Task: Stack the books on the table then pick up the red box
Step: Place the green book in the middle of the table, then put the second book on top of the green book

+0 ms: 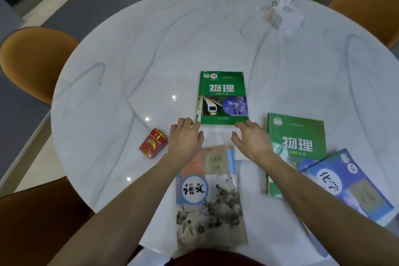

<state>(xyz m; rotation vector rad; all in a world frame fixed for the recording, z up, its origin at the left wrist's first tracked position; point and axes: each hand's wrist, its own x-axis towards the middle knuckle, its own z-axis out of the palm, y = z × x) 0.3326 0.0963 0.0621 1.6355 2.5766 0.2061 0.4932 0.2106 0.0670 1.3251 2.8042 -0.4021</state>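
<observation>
On the round marble table [129, 60], ringed by orange chairs [32, 62], we have four books lying apart, none stacked yet: a grey-and-blue one [211, 205] nearest us, a green one [300, 142] to the right partly under a blue one [349, 188], and a second, smaller-looking green book [223, 97] flat at the middle with its long axis running away from us, title upright to our view. We judge the stacking step is just starting: our left hand [185, 138] and right hand [250, 139] are both open wide, holding nothing, fingertips at that book's near corners. Next we need to close on its two side edges and lift it onto another book. Left of our left hand lies the red box [153, 143], near but not touching, its long axis angled up and to the right
</observation>
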